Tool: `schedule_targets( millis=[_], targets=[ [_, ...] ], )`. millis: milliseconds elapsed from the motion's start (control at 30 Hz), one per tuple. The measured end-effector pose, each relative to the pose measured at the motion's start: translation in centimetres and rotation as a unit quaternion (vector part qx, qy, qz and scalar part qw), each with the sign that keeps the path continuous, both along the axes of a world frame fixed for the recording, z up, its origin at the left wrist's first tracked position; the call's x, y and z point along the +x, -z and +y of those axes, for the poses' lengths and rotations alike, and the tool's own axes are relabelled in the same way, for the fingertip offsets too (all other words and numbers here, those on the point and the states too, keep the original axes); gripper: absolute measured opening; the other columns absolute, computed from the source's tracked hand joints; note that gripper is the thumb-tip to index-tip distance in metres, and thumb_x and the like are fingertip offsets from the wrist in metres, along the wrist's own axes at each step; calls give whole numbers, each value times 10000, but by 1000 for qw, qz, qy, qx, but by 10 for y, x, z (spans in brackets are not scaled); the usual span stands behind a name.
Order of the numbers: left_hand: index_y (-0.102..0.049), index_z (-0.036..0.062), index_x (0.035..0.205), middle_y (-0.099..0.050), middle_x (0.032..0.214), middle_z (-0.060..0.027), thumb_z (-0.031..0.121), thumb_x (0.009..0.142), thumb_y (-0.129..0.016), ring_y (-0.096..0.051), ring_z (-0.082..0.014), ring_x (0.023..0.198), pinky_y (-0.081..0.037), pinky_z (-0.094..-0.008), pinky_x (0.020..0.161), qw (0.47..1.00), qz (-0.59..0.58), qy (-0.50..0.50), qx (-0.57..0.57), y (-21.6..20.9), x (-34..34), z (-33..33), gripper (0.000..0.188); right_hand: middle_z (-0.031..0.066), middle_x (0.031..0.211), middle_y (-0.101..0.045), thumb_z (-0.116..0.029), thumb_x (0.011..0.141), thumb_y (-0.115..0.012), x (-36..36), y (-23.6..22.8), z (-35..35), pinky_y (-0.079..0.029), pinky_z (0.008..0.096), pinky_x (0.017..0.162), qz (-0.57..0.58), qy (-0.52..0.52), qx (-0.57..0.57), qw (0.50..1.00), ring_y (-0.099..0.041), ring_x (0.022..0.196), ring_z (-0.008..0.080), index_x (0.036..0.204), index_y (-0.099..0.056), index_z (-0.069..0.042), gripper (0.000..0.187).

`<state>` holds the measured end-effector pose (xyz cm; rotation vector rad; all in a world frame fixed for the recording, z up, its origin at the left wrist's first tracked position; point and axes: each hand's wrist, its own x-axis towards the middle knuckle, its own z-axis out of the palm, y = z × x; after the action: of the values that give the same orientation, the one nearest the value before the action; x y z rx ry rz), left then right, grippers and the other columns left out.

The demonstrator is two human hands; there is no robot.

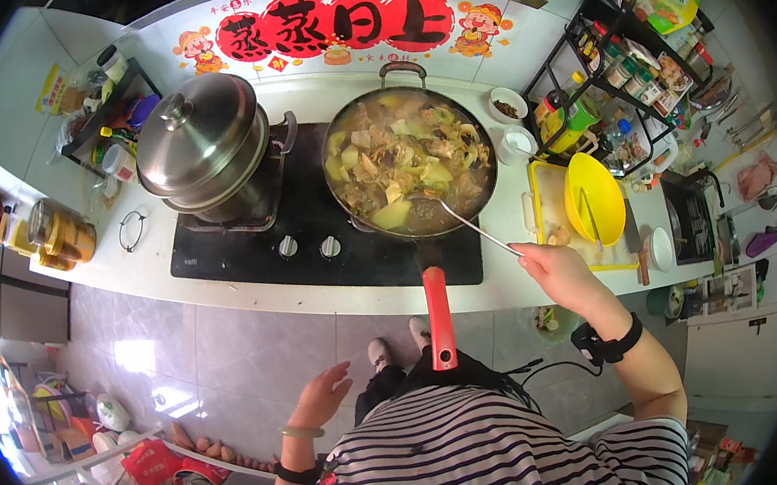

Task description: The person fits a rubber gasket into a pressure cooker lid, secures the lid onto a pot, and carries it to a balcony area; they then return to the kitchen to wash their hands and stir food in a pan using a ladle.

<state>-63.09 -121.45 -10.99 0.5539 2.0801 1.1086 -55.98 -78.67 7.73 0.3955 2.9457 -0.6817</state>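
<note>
A wide frying pan (325,165) full of stew sits on the right side of the black gas stove (221,260). The stew (396,155) has pale green vegetable pieces, leafy bits and browned chunks in broth. My right hand (554,271) is closed around the handle end of a metal spoon (482,233). The spoon's head dips into the stew near the pan's right front side, partly hidden by food. The pan's red handle (438,316) points toward me, with neither hand on it. Low at my side, my left hand (324,392) hangs over the floor, fingers loosely apart, holding nothing.
A lidded steel steamer pot (208,144) stands left of the pan. To the right are two small white bowls (515,145), a yellow bowl (594,198) on a cutting board (542,177), a knife (634,236) and a black spice rack (597,76). Jars (70,235) line the left counter.
</note>
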Motion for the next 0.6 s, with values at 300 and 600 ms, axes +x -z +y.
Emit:
schedule_targets(
  millis=[300,600],
  targets=[
    [-581,70,1257,-661,1129,-180,210,898,-611,-640,-322,1040,-505,-389,863,999,3,-51,-13,-2,6,-5,386,163,829,-638,-181,937,-556,-23,-72,23,-482,401,650,23,53,37,998,-618,737,340,1214,-607,-117,289],
    [-580,78,1265,-663,1122,-188,214,900,-603,-640,-325,1036,-499,-392,871,996,-7,-83,-33,-9,30,0,391,163,920,-641,-206,949,-503,-142,-19,105,-507,463,649,111,-102,287,946,-633,750,366,1197,-592,-129,275]
  ],
)
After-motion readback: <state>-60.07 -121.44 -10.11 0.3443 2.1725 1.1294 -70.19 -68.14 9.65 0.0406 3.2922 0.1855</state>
